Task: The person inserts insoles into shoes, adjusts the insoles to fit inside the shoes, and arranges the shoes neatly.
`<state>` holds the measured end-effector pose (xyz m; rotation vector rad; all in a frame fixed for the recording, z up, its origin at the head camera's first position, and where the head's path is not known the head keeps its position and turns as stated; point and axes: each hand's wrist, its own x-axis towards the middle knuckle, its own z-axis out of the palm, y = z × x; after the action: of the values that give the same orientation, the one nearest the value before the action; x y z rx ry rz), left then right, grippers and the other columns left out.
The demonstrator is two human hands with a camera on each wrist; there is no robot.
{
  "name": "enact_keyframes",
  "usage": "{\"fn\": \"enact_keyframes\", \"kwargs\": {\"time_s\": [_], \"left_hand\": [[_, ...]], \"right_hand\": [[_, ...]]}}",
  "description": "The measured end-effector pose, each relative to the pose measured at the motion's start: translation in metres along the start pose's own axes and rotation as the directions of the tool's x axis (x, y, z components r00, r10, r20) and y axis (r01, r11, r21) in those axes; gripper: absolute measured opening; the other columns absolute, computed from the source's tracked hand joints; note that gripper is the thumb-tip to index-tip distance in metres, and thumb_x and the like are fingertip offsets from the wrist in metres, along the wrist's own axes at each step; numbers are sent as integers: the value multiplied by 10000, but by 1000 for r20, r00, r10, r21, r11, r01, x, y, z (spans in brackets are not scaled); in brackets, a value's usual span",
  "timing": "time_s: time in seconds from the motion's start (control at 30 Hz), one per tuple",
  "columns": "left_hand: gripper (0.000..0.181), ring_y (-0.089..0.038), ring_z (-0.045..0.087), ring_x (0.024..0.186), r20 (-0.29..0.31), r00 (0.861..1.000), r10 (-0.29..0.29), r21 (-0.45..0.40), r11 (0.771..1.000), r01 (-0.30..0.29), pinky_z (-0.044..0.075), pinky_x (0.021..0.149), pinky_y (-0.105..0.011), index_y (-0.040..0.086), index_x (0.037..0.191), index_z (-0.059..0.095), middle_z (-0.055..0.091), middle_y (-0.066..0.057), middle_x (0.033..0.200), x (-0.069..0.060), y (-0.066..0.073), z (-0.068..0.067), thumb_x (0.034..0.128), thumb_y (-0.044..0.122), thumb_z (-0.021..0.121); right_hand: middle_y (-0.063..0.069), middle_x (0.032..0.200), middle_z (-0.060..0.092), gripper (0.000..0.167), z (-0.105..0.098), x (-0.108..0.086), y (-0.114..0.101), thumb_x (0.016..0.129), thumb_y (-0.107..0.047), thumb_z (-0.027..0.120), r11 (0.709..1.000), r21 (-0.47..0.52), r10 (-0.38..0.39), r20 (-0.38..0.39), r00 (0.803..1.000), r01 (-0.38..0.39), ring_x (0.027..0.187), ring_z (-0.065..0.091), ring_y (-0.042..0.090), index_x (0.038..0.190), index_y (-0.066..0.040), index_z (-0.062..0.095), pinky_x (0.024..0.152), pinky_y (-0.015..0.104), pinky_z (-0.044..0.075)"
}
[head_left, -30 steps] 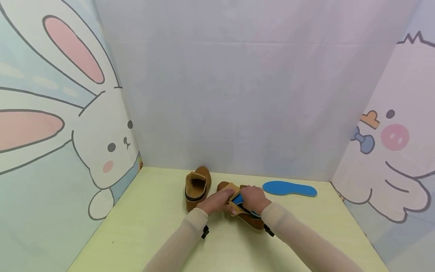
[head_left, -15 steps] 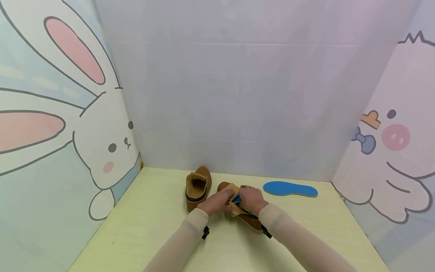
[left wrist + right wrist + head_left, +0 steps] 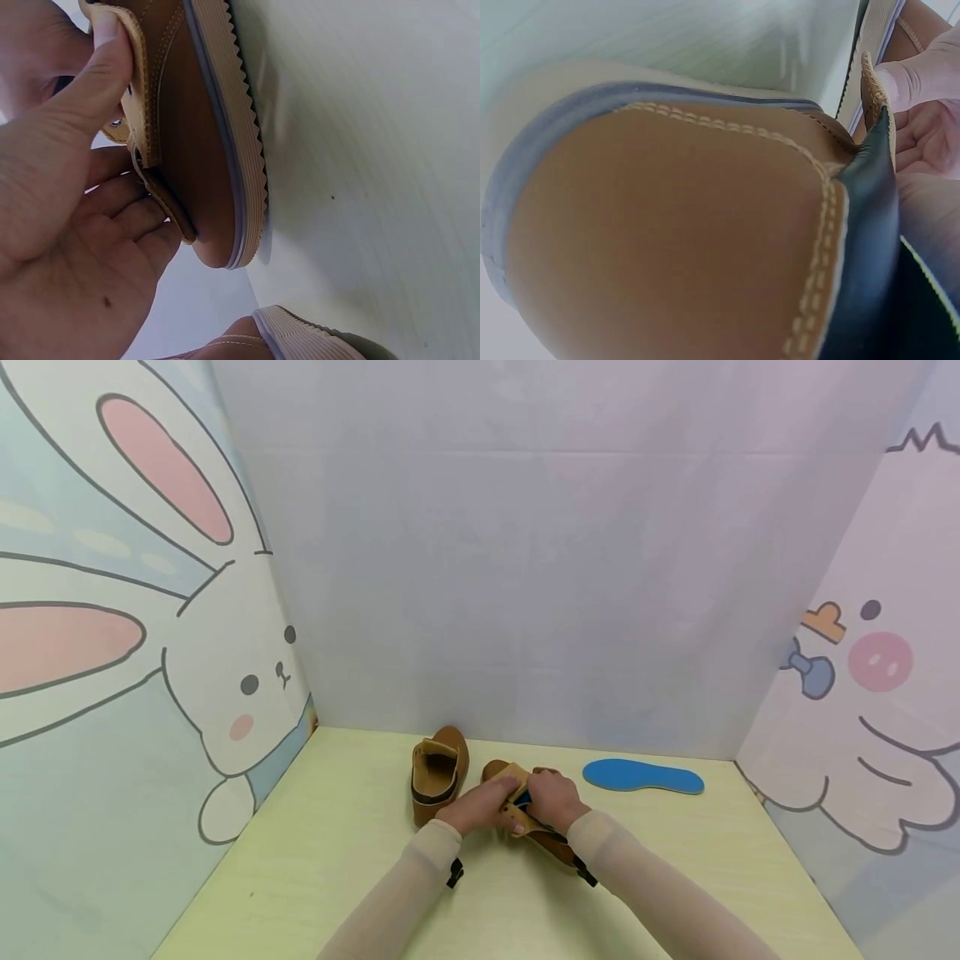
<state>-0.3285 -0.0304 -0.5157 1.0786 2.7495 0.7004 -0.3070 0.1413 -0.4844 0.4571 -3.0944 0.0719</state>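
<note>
Pale yellow table (image 3: 300,860) bearing a brown leather shoe (image 3: 202,150): left hand (image 3: 480,806) pinches its edge; right hand (image 3: 555,799) is at its opening, grip indiscernible; flat blue insole (image 3: 642,775) lies to its right.

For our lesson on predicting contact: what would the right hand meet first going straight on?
Probably the tan tongue of the held shoe, ahead of the right hand; depth there is unclear.

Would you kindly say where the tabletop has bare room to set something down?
The tabletop is bare left of the unheld shoe, out to the rabbit-printed wall, and between the right sleeve, blue insole and right wall. Crowded: the middle, where the left hand and right hand meet at the other shoe.
</note>
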Motion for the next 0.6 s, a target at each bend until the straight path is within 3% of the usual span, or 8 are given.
{"fn": "enact_keyframes", "kwargs": {"time_s": [0.2,0.43,0.6], "left_hand": [[677,-77,552,1081,5,1000,-18,-4,1000,18,458,898,-253,118,1372,574,549,-7,1399,0,1,0,824,436,815],[532,-80,537,906,-9,1000,5,-22,1000,-6,444,793,-249,112,1213,613,589,15,1184,1,1,-3,828,418,815],[498,-67,528,897,-9,1000,3,-32,999,-4,440,789,-242,126,1161,610,582,29,1136,0,1,0,820,421,820]], "right_hand": [[34,683,513,239,0,0,0,913,-176,769,999,35,3,-9,1000,-2,557,504,172,762,-114,595,521,350,458],[36,722,540,201,3,4,2,914,-198,770,999,36,4,-29,1000,-3,586,521,172,816,-99,624,550,375,501],[31,714,540,211,12,6,4,911,-211,768,998,64,7,-40,999,-4,575,519,172,800,-109,621,542,373,486]]}}
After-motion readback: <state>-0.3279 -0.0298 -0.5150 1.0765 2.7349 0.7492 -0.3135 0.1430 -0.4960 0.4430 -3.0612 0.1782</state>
